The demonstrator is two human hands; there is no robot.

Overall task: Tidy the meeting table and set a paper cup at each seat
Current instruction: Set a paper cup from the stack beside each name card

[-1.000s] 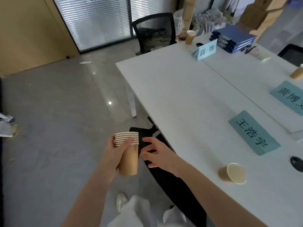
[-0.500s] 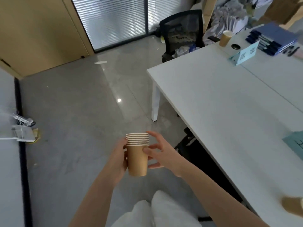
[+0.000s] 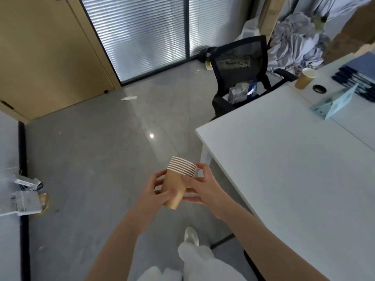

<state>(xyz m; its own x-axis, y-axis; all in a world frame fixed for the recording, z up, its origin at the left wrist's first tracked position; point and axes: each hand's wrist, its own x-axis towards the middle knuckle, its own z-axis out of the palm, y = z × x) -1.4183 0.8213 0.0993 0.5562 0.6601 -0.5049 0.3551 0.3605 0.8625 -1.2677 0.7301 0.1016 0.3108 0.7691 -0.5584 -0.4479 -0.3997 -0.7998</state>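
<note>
Center frame: left hand (image 3: 157, 194) gripping cup stack (image 3: 176, 184) body, tilted; right hand (image 3: 205, 188) pinching stack's rim w/ fingertips. White table (image 3: 284, 169) sitting at right.

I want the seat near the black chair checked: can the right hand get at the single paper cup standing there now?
Probably not yet. The right hand is busy at the cup stack, off the table, and the single paper cup stands at the far corner.
</note>
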